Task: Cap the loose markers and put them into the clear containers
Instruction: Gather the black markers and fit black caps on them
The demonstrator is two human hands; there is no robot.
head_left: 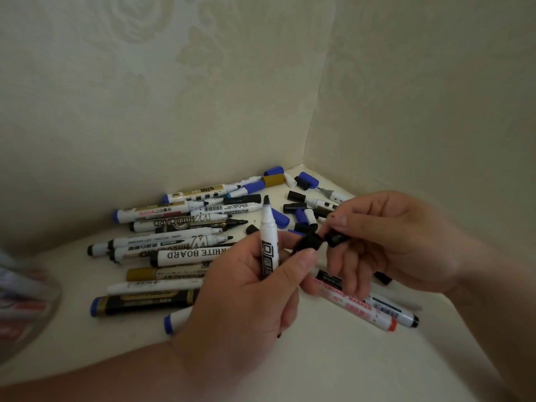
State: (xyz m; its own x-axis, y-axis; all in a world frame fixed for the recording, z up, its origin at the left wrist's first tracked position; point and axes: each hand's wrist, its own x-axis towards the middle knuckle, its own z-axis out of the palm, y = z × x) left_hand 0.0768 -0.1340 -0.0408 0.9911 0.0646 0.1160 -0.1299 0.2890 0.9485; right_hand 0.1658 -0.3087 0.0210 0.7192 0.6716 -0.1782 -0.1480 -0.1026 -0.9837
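Observation:
My left hand (249,288) grips a white marker with a black tip (268,236), uncapped and held upright. The thumb of that hand also touches a black cap (309,242). My right hand (385,242) pinches a second black cap (336,238) right beside the first one. Behind the hands lies a heap of loose markers (179,242), several uncapped. Loose blue and black caps (301,198) are scattered near the corner. A clear container (20,297) with markers inside shows blurred at the left edge.
The cream surface (319,358) runs into a corner formed by two patterned walls (203,97). A red-ended whiteboard marker (356,304) and a black-ended one lie under my right hand.

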